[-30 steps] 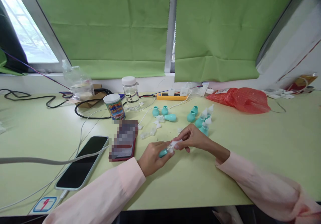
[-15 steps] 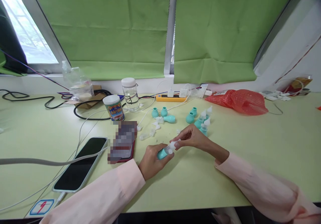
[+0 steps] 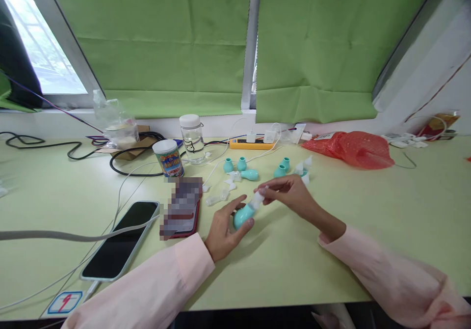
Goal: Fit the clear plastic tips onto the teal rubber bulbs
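The small teal rubber bulb [image 3: 243, 216], low over the pale green tabletop [image 3: 368, 206], is gripped by the left hand [image 3: 222, 231] and its clear plastic tip [image 3: 257, 200] is pinched by the right hand [image 3: 290, 192]; both are best lined up straight and pushed gently.

Teal bulbs, 7 total: 1 held bulb [image 3: 243, 216] btw left hand [image 3: 222, 231] & right hand [image 3: 292, 194], 5 loose bulbs [image 3: 242, 163] nr far edge of table [image 3: 294, 270], 1 more half hidden behind right hand. Also 1 phone [image 3: 119, 240], 1 can [image 3: 168, 158], 1 jar [image 3: 191, 137], 1 red bag [image 3: 349, 147], 1 power strip [image 3: 252, 144].
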### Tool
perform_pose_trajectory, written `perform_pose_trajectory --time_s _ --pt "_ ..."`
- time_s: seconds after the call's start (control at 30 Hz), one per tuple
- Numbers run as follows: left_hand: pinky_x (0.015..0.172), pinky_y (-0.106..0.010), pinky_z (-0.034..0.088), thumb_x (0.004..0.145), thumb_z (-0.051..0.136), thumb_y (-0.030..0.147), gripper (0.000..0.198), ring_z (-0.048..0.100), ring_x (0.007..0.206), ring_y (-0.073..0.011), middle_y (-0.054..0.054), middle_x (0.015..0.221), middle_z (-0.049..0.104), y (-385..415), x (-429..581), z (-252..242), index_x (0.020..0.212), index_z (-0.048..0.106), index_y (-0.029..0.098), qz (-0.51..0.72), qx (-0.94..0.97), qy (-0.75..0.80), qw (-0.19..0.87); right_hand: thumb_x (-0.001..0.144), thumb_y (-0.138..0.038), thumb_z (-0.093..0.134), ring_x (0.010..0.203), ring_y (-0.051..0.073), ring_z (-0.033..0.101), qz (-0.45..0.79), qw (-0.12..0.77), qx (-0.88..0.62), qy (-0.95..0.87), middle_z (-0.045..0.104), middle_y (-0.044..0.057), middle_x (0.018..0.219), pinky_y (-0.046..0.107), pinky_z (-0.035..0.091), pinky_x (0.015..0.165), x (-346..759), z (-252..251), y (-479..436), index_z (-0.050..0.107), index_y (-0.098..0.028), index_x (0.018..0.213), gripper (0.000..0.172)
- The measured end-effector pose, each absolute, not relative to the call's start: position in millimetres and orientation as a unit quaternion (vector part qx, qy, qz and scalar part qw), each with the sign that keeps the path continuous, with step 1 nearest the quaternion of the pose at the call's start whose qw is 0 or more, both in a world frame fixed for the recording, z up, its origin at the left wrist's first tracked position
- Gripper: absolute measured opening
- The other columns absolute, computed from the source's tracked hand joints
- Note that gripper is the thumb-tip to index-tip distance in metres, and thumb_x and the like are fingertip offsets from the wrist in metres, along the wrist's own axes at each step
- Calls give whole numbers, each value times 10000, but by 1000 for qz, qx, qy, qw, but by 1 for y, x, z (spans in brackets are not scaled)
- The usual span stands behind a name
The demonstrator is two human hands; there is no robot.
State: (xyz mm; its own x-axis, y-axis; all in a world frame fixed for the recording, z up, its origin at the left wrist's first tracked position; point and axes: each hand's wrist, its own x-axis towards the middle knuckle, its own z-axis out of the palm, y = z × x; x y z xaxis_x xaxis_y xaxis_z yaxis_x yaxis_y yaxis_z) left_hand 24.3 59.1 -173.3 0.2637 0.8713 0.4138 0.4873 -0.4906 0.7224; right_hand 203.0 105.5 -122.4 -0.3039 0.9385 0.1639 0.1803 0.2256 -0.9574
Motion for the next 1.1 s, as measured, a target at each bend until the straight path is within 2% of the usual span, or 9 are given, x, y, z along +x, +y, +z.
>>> perform_pose_trajectory --time_s 0.07,0.13,0.23,0.33,0.53,0.73,1.0,1.1 --pt "791 -320 409 784 438 280 431 498 949 -187 -104 1093 531 61 21 -173 1189 369 149 442 753 437 218 582 -378 656 488 149 586 374 474 -438 -666 661 67 683 293 516 502 208 -114 110 671 -142 741 285" --pt "817 -333 401 802 399 240 367 478 973 -185 -104 1106 514 65 19 -173 1158 394 150 442 758 446 175 615 -385 628 499 152 582 266 514 -455 -677 656 61 691 299 513 504 214 -110 117 668 -155 752 271" --pt "844 -367 381 797 394 201 263 450 987 -204 -90 1064 532 73 16 -173 1036 496 161 383 785 482 66 682 -368 565 586 171 597 103 505 -468 -718 657 49 707 306 511 565 221 -114 131 670 -172 767 237" --pt "796 -390 401 782 410 185 239 427 971 -237 -87 1052 535 80 14 -176 979 546 180 299 799 520 -32 733 -329 500 616 169 601 7 466 -469 -750 664 43 745 296 496 597 225 -125 146 666 -174 789 234" --pt "748 -417 396 752 473 205 239 371 991 -296 -100 1099 479 83 14 -185 972 566 192 178 811 549 -97 761 -271 456 593 155 598 -41 365 -506 -780 666 50 719 282 463 661 229 -139 167 653 -140 827 246" --pt "751 -406 368 770 443 184 198 354 994 -290 -92 1109 442 82 14 -186 890 600 198 144 807 558 -125 769 -248 436 629 170 600 -57 323 -523 -786 661 58 802 302 438 693 229 -141 171 585 -137 999 296" --pt "703 -397 373 772 436 161 197 365 962 -286 -98 1074 453 84 13 -187 816 626 189 132 798 567 -157 746 -257 458 880 227 564 -124 281 -534 -788 580 101 1047 334 426 753 228 -137 170 549 -121 1046 341" --pt "708 -396 375 769 443 152 183 371 958 -278 -101 1050 461 84 12 -187 783 623 177 135 797 566 -164 748 -292 463 857 242 568 -171 285 -549 -767 499 122 1157 342 436 682 226 -133 161 529 -136 1074 367"
